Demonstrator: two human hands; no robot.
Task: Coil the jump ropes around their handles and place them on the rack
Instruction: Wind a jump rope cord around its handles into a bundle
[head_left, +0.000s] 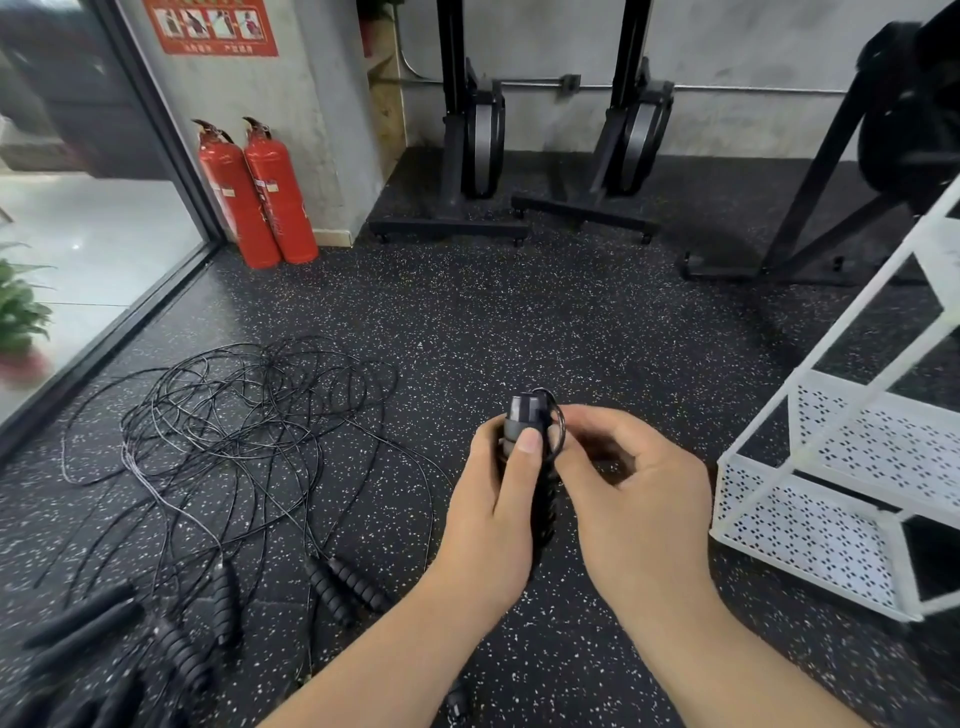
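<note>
Both hands hold one set of black ribbed jump rope handles with grey caps (524, 415) above the floor, left of the rack.

Black rubber floor flecked with white (519, 322) spreads under everything. The white perforated metal rack (810, 535) stands at my right, near my right hand (634, 493) but apart from it. A loose tangle of thin black jump ropes (234, 415) lies on the floor to my left, with more ribbed black handles (343, 587) at its near edge. Two red fire extinguishers (260, 197) stand by the grey wall beyond. My left hand (498, 509) grips the held handles upright, fingers curled round them, thumb pressed on the front. My right hand pinches a small loop of thin black rope (558, 431) against their top. Whether the ridges below my thumb are rope coils or ribbing, I cannot tell.
</note>
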